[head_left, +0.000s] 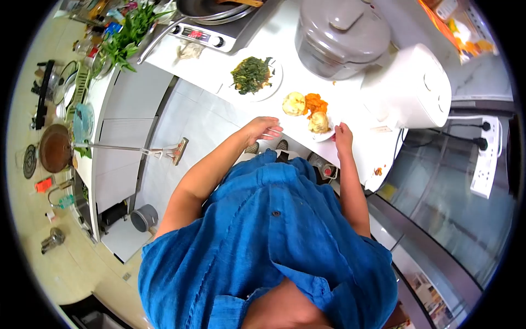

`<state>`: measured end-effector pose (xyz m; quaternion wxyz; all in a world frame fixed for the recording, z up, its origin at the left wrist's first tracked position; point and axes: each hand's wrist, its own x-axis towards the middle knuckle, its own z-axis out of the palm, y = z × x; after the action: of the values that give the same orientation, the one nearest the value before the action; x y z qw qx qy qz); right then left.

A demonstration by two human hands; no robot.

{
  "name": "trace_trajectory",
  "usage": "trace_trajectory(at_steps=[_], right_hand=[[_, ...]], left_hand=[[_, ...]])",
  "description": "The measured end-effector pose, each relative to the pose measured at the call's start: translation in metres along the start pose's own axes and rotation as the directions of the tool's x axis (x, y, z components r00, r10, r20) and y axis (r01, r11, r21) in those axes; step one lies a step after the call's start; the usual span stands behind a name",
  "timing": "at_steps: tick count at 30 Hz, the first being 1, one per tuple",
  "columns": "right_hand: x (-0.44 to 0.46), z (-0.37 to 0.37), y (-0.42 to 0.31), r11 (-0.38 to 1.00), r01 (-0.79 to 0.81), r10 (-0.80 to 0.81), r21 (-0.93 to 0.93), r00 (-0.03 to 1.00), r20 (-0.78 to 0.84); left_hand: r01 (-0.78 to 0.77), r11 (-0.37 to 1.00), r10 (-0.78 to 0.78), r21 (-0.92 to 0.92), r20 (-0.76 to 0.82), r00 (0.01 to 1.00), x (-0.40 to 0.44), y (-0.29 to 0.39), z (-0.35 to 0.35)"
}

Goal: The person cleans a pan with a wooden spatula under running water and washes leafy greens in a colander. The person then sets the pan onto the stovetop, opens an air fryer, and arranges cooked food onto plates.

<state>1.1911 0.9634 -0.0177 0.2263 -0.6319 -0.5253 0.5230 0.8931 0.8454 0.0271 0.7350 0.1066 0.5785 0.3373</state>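
My left hand (262, 129) is held over the floor by the counter edge, empty, its fingers stretched out and apart. At the counter's front edge, my right hand (343, 137) has thumb and fingers closed at the rim of a white plate (324, 137). On and around this plate are two pale yellow rounded pieces of food, one farther back (294, 103) and one nearer me (319, 123), with chopped orange food (316, 103) beside them. Behind my left hand stands a white plate (278, 77) of cooked dark leafy greens (251, 75).
A grey lidded cooker (342, 38) and a white appliance (411, 88) stand at the back right. Left are a cooktop (204, 36) with a pan (211, 8) and fresh greens (131, 35). A power strip (485, 159) lies right; a mop (178, 152) and bucket (144, 217) stand left.
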Motion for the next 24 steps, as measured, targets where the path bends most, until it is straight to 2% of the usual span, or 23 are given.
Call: trace_trajectory(at_steps=[2,6,7,10,12,14,17,18,19,20,22,23,24], right_hand=[[0.012,-0.006,0.007,0.999,-0.002,0.005,-0.053,0.998,0.065],[0.013,-0.012,0.009,0.975,0.044,-0.029,-0.219,0.997,0.072],[0.014,-0.016,0.018,0.986,0.028,-0.018,-0.164,0.998,0.061],[0.005,-0.034,0.027,0.996,-0.03,0.032,-0.083,0.999,0.027],[-0.005,-0.053,0.03,0.995,-0.065,0.065,-0.08,0.998,-0.004],[-0.005,-0.073,0.045,0.987,-0.094,0.088,-0.132,0.995,-0.05],[-0.006,-0.102,0.064,0.941,-0.099,0.073,-0.323,0.993,-0.093],[-0.005,-0.11,0.069,0.907,-0.099,0.059,-0.409,0.992,-0.11],[-0.006,-0.114,0.067,0.812,-0.079,0.022,-0.578,0.994,-0.105],[-0.008,-0.115,0.065,0.69,-0.032,-0.072,-0.724,0.991,-0.113],[-0.045,-0.106,0.007,0.367,0.025,-0.258,-0.93,0.963,-0.076],[-0.047,-0.1,-0.016,0.224,-0.06,-0.129,-0.973,0.988,-0.091],[-0.05,-0.097,-0.031,0.243,-0.042,-0.182,-0.969,0.979,-0.088]], left_hand=[[-0.012,0.997,0.004,-0.073,-0.104,0.995,-0.004,-0.005,-0.02],[-0.158,0.973,0.08,-0.171,-0.393,0.916,-0.002,-0.006,-0.055],[-0.215,0.956,0.11,-0.197,-0.44,0.891,-0.003,-0.002,-0.059],[-0.301,0.929,0.189,-0.218,-0.418,0.889,0.002,0.011,-0.079],[-0.327,0.909,0.186,-0.259,-0.451,0.873,0.012,0.013,-0.083],[-0.338,0.905,0.186,-0.258,-0.475,0.86,0.02,0.012,-0.084],[-0.329,0.909,0.175,-0.256,-0.482,0.859,0.023,0.012,-0.082],[-0.328,0.908,0.173,-0.26,-0.479,0.86,0.024,0.011,-0.081],[-0.333,0.905,0.181,-0.264,-0.47,0.864,0.026,0.008,-0.082],[-0.342,0.9,0.181,-0.27,-0.482,0.857,0.029,0.007,-0.082],[-0.358,0.891,0.18,-0.28,-0.505,0.844,0.035,0.007,-0.08],[-0.395,0.871,0.195,-0.292,-0.531,0.824,0.04,0.006,-0.079],[-0.405,0.867,0.206,-0.29,-0.531,0.822,0.044,0.007,-0.079]])
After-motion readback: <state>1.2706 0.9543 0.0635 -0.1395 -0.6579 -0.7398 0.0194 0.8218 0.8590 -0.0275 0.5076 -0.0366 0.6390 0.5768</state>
